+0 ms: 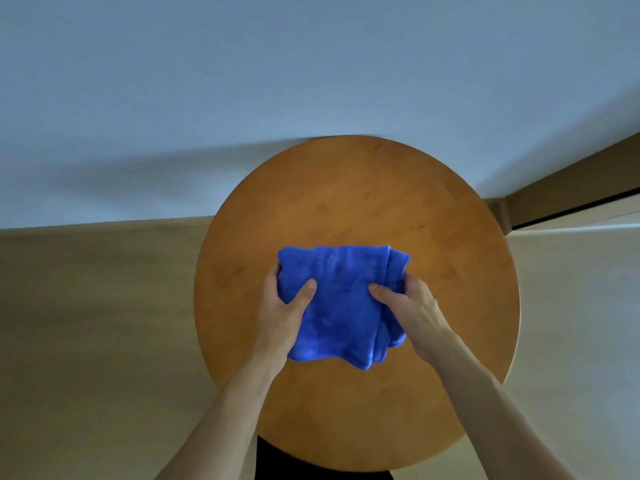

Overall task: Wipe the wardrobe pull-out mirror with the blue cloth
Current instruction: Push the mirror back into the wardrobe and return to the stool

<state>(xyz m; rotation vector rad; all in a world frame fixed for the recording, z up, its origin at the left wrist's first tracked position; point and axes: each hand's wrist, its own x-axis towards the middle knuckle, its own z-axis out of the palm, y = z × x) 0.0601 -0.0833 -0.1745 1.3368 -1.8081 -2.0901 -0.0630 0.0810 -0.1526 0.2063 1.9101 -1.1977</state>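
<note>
Head view, looking steeply down. A round wooden table [356, 188] fills the centre of the frame, its top an orange-brown with faint grain marks. The blue cloth [341, 299] sits slightly toward 6 o'clock of the tabletop's centre, folded into a rough rectangle with several layers showing along its 3 o'clock edge and at the 5 o'clock corner.

Both hands are on the cloth. The left hand [282, 315] grips the cloth's 9 o'clock edge: the thumb lies on top of the fabric, pointing toward 1 o'clock, and the remaining fingers are curled around and under the edge, mostly hidden. The right hand [412, 306] grips the 3 o'clock side: the thumb presses on top, pointing toward 10 o'clock, and the other fingers wrap the bunched layers at that edge. Both hands are thus clamped on the cloth, thumb above, fingers below. Whether the cloth rests on the table or is lifted just clear of it cannot be told from this angle.

Both forearms are bare and enter from the bottom edge, at about 7 and 5 o'clock.

Around the table: pale wood floor [86, 323] at 9 o'clock and 3 o'clock, a plain light wall [242, 81] across 12 o'clock, and a brown skirting board [571, 174] running along the wall at 2 o'clock. The mirror is not in view.
</note>
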